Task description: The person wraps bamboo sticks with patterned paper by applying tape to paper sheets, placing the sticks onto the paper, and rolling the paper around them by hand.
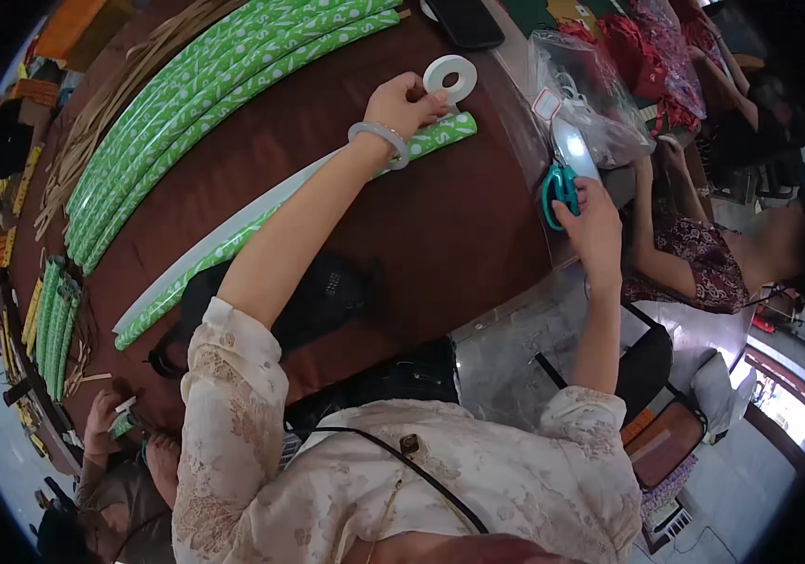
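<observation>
R hand (573, 195) grips teal scissors (549, 199) by the handles, at R side of brown table (440, 226). Farther fwd, L hand (429, 98) pinches white tape roll (460, 88), thumb on rim, just beyond end of green-patterned tube (461, 123). Dark phone (470, 23) beyond, w/ clear bag (600, 120) to R.
</observation>
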